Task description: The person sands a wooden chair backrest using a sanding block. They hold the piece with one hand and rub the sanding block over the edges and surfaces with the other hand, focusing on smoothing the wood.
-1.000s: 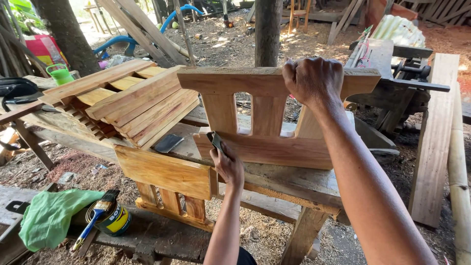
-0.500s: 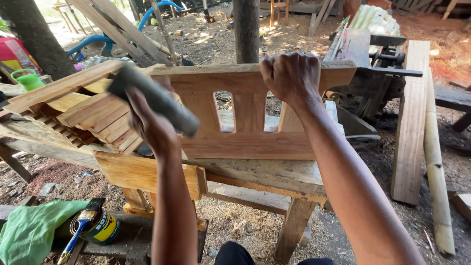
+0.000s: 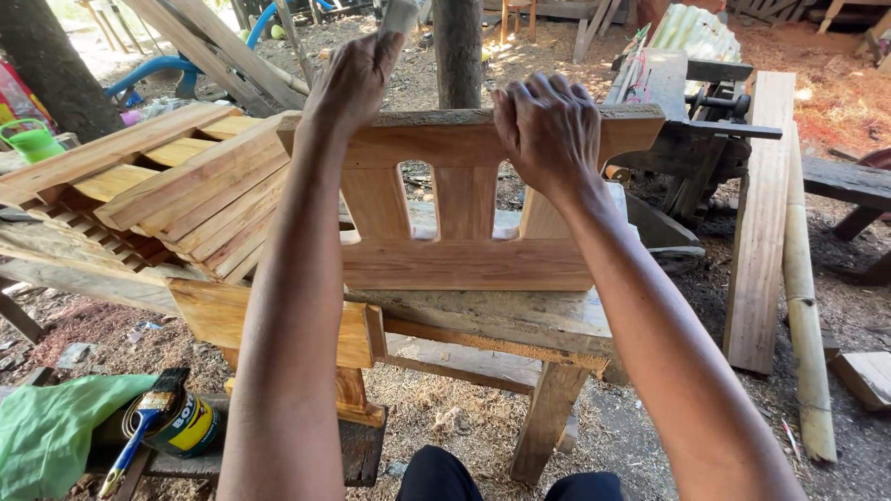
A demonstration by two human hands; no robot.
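Note:
A wooden frame panel [image 3: 464, 264] with three upright slats stands on edge on a rough wooden workbench [image 3: 501, 320]. My right hand [image 3: 548, 125] grips its top rail from above. My left hand [image 3: 357, 79] is raised over the left end of that rail and is closed on a grey sanding block [image 3: 399, 14], most of which is cut off by the top of the picture.
Stacked wooden slat pieces [image 3: 176, 195] lie on the left of the bench. A tin with a blue-handled paintbrush [image 3: 153, 417] and a green cloth [image 3: 51, 436] sit low left. A table saw [image 3: 696, 121], a plank [image 3: 761, 213] and a bamboo pole [image 3: 803, 306] stand on the right. Tree trunk [image 3: 459, 51] behind.
My left hand picked the grey block up from the bench and lifted it to the top rail's left end. My right hand kept its hold on the rail.

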